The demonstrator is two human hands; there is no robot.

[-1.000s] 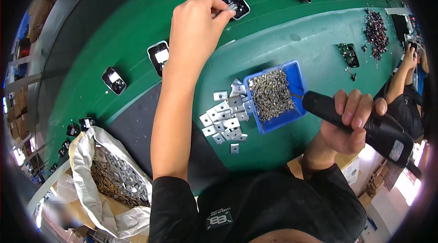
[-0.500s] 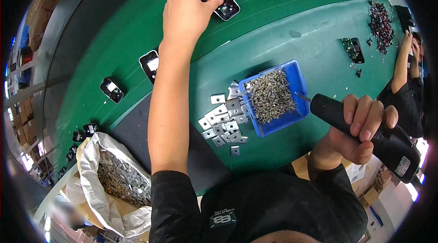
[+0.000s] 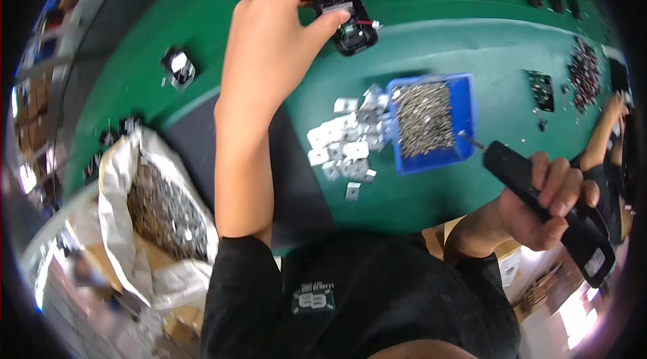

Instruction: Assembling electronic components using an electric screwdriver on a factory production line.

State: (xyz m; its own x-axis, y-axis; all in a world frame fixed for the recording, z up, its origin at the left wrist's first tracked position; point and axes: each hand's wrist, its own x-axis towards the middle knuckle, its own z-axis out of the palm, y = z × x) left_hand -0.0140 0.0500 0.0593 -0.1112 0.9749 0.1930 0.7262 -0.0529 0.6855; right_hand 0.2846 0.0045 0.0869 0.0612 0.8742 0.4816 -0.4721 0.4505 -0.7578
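Note:
At the far side, my left hand (image 3: 286, 29) is closed around a small black plastic housing (image 3: 357, 39). Its thumb presses inside the housing, by a silvery plate, and a short red lead with a white plug sticks out to the right. My right hand (image 3: 556, 201) grips a black electric screwdriver (image 3: 513, 167), whose thin bit points left toward a blue bin (image 3: 465, 116). Shiny screws (image 3: 423, 120) fill much of that bin. Left of it lies a pile of square metal plates (image 3: 347, 140) with holes, apart from both hands.
A white sack (image 3: 118, 211) full of metal pieces stands at the lower left, beside a dark mat (image 3: 296, 184). Another housing (image 3: 178, 68) sits on the green belt. Farther right are a circuit board (image 3: 541, 89), tangled wired parts (image 3: 584, 75) and another person's arm (image 3: 603, 130).
My left hand has picked the housing up off the belt and brought it nearer, tilted. The screwdriver stays in my right hand near the bin. The whole view has shifted.

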